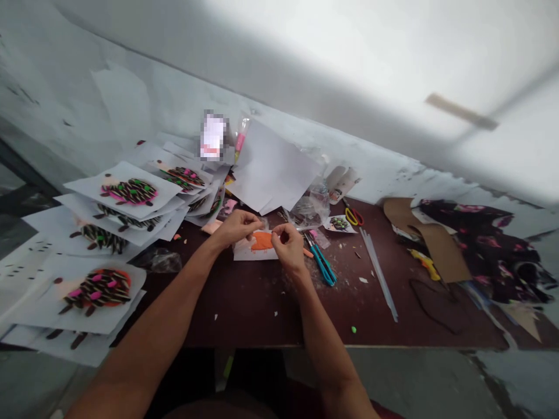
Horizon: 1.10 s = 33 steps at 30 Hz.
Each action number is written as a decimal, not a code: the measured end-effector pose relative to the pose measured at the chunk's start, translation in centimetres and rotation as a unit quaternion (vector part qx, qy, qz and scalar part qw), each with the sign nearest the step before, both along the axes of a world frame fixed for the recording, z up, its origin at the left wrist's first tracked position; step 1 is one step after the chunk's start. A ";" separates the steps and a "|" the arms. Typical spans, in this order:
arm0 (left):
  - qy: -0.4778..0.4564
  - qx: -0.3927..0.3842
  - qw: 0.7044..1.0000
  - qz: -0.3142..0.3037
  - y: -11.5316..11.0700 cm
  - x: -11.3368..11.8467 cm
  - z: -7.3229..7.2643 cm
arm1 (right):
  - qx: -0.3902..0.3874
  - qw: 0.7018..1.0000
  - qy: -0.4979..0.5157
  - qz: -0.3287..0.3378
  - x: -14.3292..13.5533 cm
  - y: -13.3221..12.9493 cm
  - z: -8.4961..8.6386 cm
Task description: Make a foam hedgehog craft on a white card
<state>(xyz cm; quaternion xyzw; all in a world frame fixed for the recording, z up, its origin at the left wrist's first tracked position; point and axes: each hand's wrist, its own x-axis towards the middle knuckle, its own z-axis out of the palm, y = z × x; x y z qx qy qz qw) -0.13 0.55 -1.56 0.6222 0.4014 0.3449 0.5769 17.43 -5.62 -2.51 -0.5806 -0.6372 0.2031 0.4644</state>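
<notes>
A white sheet (244, 254) lies on the dark red table in front of me, bearing an orange shape (262, 241) with small marks below it. My left hand (238, 228) is over the sheet's left side, its thumb and fingers pinched together. From the right, my right hand (288, 244) reaches the orange shape's edge with curled fingers and thumb close together. Whatever either hand pinches is too small or hidden to make out. Just right of my right hand lie scissors with teal handles (324, 269).
Sheets with striped hedgehog pictures (128, 191) are piled at left. Blank white paper (273, 166) leans against the wall behind. Further right are red-and-yellow scissors (353, 216), clear glue sticks (379, 276), a yellow glue gun (425, 265), brown cardboard (443, 250) and dark flowered cloth (493, 250).
</notes>
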 end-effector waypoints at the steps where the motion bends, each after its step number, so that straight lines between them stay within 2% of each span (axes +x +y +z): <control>1: -0.001 -0.006 1.000 0.017 0.1 -0.3 0.1 | -0.005 1.000 0.016 -0.001 0.2 -0.1 -0.1; 5: -0.031 -0.023 0.998 0.053 0.4 -1.0 0.2 | -0.016 0.999 0.044 0.005 1.0 -0.9 -0.4; 11: -0.044 -0.033 0.997 0.048 0.4 -0.9 0.0 | -0.037 0.999 0.005 0.010 0.9 -2.1 -0.7; 16: -0.060 -0.059 0.996 0.044 0.3 -0.8 0.0 | -0.076 0.996 0.035 0.011 0.6 -2.7 -1.3; 23: -0.078 -0.069 0.994 0.045 0.4 -0.7 0.1 | -0.050 0.998 -0.028 -0.008 0.6 -2.7 -1.9; 27: -0.076 -0.069 0.993 0.053 0.5 -0.8 0.0 | -0.035 0.999 -0.040 0.006 0.8 -2.8 -2.1; 33: -0.078 -0.065 0.993 0.053 0.6 -0.7 -0.1 | -0.077 0.997 -0.027 0.003 0.9 -2.9 -2.4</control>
